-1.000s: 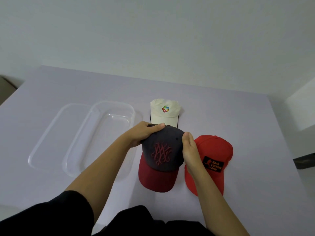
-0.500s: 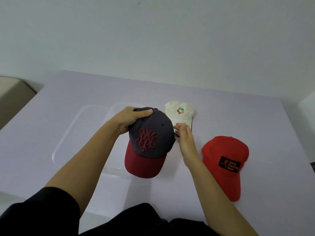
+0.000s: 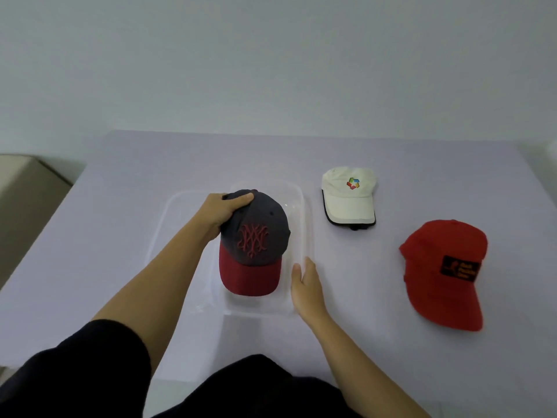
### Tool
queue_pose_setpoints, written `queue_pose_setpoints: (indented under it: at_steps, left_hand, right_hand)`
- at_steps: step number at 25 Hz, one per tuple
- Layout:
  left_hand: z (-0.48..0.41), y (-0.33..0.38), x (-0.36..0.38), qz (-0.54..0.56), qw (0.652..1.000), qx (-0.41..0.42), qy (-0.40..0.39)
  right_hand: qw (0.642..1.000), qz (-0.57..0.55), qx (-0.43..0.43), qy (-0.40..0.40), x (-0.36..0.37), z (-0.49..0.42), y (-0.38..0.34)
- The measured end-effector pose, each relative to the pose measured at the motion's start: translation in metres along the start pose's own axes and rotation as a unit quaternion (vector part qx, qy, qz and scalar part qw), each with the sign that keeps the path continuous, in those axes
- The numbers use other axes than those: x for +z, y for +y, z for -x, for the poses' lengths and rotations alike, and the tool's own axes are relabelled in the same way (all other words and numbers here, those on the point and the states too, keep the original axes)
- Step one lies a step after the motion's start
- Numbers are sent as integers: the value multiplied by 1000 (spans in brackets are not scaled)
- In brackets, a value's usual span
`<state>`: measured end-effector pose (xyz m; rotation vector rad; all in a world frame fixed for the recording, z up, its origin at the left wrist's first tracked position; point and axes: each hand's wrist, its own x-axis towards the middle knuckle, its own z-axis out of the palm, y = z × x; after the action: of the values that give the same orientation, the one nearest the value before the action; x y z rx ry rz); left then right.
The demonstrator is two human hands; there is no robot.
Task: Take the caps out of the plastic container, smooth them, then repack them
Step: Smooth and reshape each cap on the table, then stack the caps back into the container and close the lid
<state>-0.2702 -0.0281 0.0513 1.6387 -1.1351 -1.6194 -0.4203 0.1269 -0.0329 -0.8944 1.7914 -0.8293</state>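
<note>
My left hand [image 3: 221, 212] grips the back of a dark grey cap [image 3: 256, 233] with a red brim and red embroidery, holding it over the clear plastic container [image 3: 303, 212]. My right hand [image 3: 306, 286] rests with straight fingers against the container's near right rim. A white cap [image 3: 348, 196] with a coloured logo lies on the table right of the container. A red cap [image 3: 443, 267] with a black patch lies further right and nearer to me.
The clear lid [image 3: 168, 224] lies partly under the container on its left. The lilac table [image 3: 120, 251] ends at a wall behind. A beige block [image 3: 21, 188] stands off the table's left edge.
My left hand carried the grey cap leftward from between the other caps to over the container. My right hand let go of it and moved to the container's rim.
</note>
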Motion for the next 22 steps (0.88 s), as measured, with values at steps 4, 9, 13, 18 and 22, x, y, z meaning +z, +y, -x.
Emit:
queue_pose_setpoints:
  at_steps: [4,9,13,18,22]
  left_hand:
    - [-26,-35,14,19,999,-25,-23]
    - [-42,-76,15,2,996,-76,-45]
    - [-44,-84,9,-65,995,-56,-50]
    - [-40,-81,16,-321,940,115,7]
    - [-28,-81,26,-472,866,153,-62]
  right_hand:
    - [998,21,11,51,13,-8,2]
    - [991,84,16,104,20,-8,-1]
    - [986,106,14,124,24,-9,1]
    - [986,104,6,131,27,-7,1]
    - [985,107,7,131,28,-9,2]
